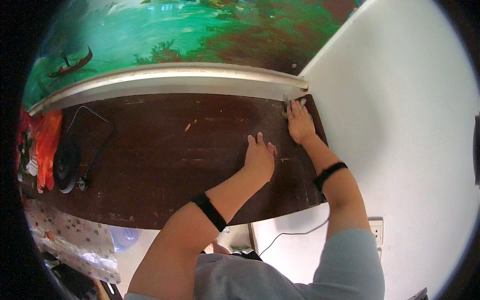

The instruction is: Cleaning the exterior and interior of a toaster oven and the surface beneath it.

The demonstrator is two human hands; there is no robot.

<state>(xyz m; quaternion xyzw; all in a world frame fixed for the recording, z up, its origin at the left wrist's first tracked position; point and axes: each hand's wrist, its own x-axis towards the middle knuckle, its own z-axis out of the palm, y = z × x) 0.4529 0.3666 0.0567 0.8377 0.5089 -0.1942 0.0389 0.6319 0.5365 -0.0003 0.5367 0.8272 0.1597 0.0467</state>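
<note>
A dark brown wooden table (150, 150) with a worn, scratched top spans the view. At its far right corner, against the wall, my right hand (300, 125) presses down on a crumpled greyish-white cloth (303, 102). The fingers lie close together over the cloth and hide most of it. My left hand (259, 157) is over the right half of the tabletop, its fingers apart and slightly bent, with nothing in them. I cannot tell whether it touches the wood. A small light brown scrap (188, 127) lies to its left.
On the left stand a black round appliance base (65, 162) with cord and plug, and red plastic bags (47, 150). A white ledge (185, 72) under a green landscape picture (175, 35) borders the back. A white wall (400, 110) rises on the right, with a socket (376, 231).
</note>
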